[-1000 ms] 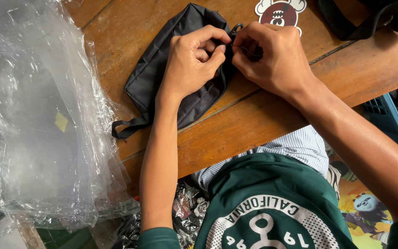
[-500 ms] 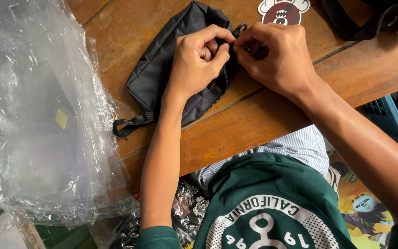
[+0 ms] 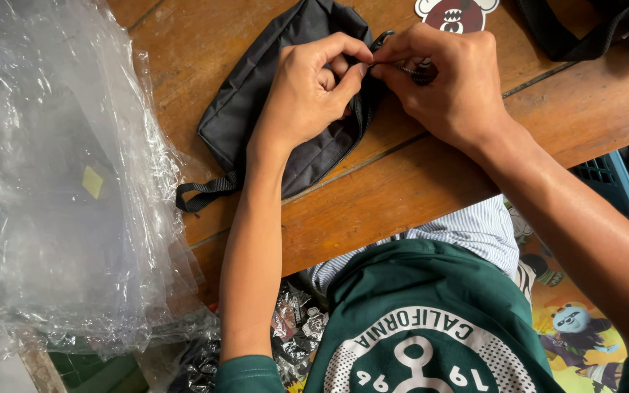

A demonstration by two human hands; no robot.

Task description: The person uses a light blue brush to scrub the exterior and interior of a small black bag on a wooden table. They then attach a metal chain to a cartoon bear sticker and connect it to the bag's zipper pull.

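Pouch: black fabric pouch (image 3: 256, 109), lying flat and slanted on the wooden desk (image 3: 416, 189), near its front edge; webbing loop (image 3: 205, 193) trailing from the lower corner toward the plastic.
Zipper: running along the pouch's right side; lower stretch looked closed, upper end hidden under the fingers, so its state there could not be told.
Left hand: left hand (image 3: 307, 94), resting on the pouch, thumb and forefinger pinched shut on the fabric edge by the zipper's top.
Right hand: right hand (image 3: 453, 80), touching the left at the fingertips, closed in a pinch on a small dark piece (image 3: 420, 71), seemingly a zipper pull or charm; too small to tell which.
Progress: work appeared mid-way, as a judgement; both hands busy at one spot on the zipper end, piece not yet seen hanging free, pouch not yet set aside.
Nearby: crumpled clear plastic wrap (image 3: 60, 189) heaped at the left, overlapping the desk's edge; a round cartoon-faced sticker (image 3: 454, 10) just beyond the hands; black straps (image 3: 584, 29) at the upper right corner.
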